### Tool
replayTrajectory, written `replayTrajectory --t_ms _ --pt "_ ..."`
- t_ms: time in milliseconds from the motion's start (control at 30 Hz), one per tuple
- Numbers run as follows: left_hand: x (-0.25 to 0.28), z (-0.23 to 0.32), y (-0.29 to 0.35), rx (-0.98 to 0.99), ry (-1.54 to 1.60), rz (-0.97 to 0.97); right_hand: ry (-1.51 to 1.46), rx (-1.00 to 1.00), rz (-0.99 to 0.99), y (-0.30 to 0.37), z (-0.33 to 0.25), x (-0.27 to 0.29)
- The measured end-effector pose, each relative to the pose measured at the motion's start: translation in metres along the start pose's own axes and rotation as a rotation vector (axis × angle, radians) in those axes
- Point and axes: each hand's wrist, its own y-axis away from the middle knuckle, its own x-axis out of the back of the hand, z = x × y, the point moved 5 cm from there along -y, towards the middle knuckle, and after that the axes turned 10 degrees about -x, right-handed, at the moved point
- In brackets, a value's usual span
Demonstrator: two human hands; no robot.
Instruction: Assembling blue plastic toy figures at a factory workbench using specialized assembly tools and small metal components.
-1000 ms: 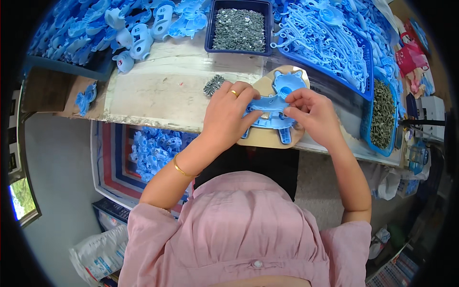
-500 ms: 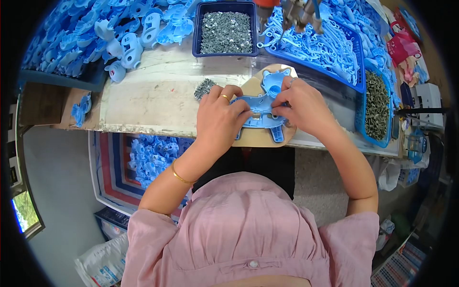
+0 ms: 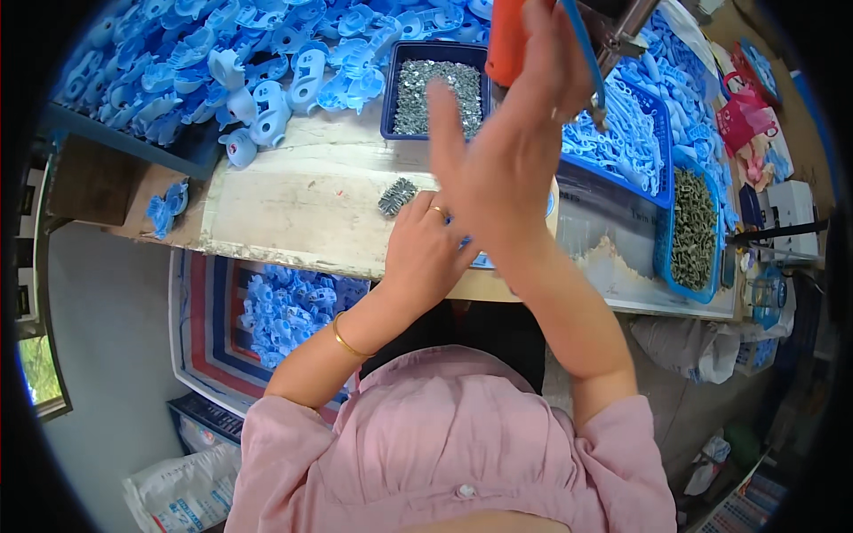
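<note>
My right hand (image 3: 511, 169) is raised above the worktable, blurred, its thumb spread from the stretched fingers. The fingers reach up beside an orange-red hanging tool (image 3: 506, 40); no grip on it is visible. Low at the table's front edge, my left hand (image 3: 425, 249) holds a blue plastic shell part (image 3: 482, 260) with bent fingers. This part lies on a tan board (image 3: 475, 286) and is mostly hidden by both hands. Just beyond the left knuckles sits a small heap of metal pieces (image 3: 397, 197).
A dark blue bin (image 3: 388, 124) of small metal pieces stands at the back. Blue shells (image 3: 178, 80) pile up far left. To the right are a blue basket (image 3: 662, 191) of slim blue parts and a tray (image 3: 665, 266) of brownish pieces. A striped-lined container (image 3: 200, 342) sits below left.
My right hand has left the blue shell and risen toward the hanging tool, its fingers spreading. My left hand stays at the shell. The view has shifted slightly.
</note>
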Motion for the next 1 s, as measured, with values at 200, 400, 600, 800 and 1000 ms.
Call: replayTrajectory --t_ms 200,400,600,800,1000 --pt "0.023 -0.037 -0.026 0.017 0.016 0.099 -0.313 -0.640 -0.217 -0.032 0.031 -0.024" --pt "0.016 -0.123 -0.073 0.043 -0.340 -0.004 -0.262 -0.644 -0.640 -0.055 0.033 -0.005" --pt "-0.015 -0.147 -0.100 0.076 -0.286 -0.335 -0.375 -0.557 -0.747 -0.051 0.058 -0.004" --pt "-0.012 -0.146 -0.095 0.060 -0.237 -0.196 -0.319 -0.563 -0.811 -0.056 0.069 0.003" --pt "-0.004 -0.131 -0.088 -0.095 -0.285 -0.053 -0.335 -0.526 -0.908 -0.056 0.069 0.004"
